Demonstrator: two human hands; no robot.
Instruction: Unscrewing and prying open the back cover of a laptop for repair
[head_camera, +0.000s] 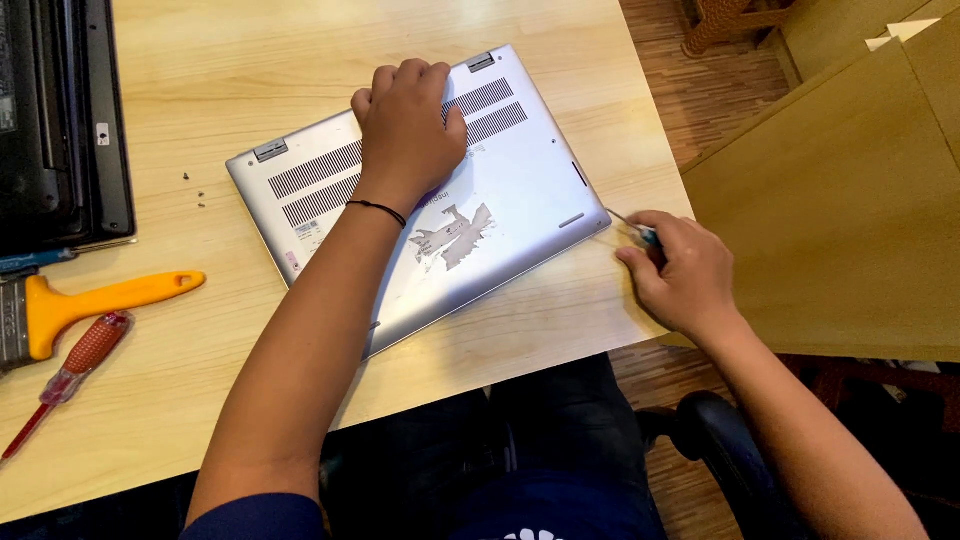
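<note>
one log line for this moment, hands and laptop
left hand: pressing on upturned silver laptop | right hand: holding small screwdriver at laptop's edge

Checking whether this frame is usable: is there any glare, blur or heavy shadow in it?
Head view: soft glare on the silver laptop base near its right edge; the left hand and right hand look sharp; only faint shadows fall on the wooden table; the lower edge is dark.

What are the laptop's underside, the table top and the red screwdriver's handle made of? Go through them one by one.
Laptop underside: seemingly metal or metal-look plastic, smooth silver with a soft sheen and slotted vents. Table top: pale wood-grain surface, probably laminate, slightly glossy. Red screwdriver's handle: apparently translucent plastic, ribbed for grip; its tip is out of view.
</note>
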